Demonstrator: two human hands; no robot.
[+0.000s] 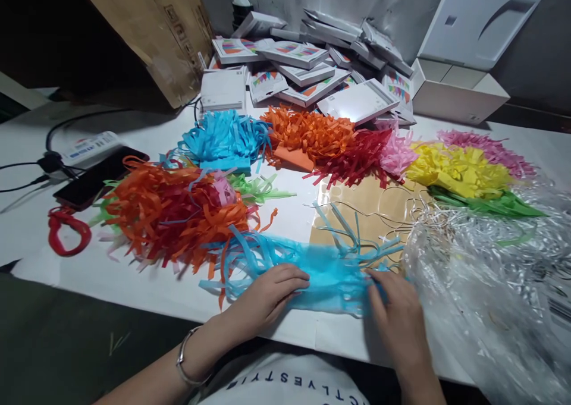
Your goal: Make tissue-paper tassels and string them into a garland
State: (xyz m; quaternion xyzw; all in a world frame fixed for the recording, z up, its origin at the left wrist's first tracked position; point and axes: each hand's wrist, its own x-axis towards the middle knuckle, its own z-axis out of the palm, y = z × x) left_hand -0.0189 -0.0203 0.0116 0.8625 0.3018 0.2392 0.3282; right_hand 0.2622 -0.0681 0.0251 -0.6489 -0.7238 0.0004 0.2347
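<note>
— So what are the hands doing?
— Both press on the blue paper (330, 277). It lies flat on the table (134, 286), close to the near edge.
— How are the fingers?
— The left hand (267, 295) has its fingers (292, 277) stretched out and close together, lying on the left part of the paper. The right hand (397, 316) has its fingers (379, 280) bent a little, with the tips pinching the paper's right edge.
— What is near the fingers?
— Thin blue strips (236, 256) fan out just left of the left fingertips. Past them is a messy orange pile (173, 212). Right of the right hand is a heap of clear wrap (491, 286), just beside the knuckles.
— And farther away?
— Beyond the fingertips lies a brown card (379, 206), partly under the blue paper. Behind that are more piles, blue, orange, red, pink and yellow. Far back are white boxes (307, 66). A phone (96, 176) lies well off to the left
</note>
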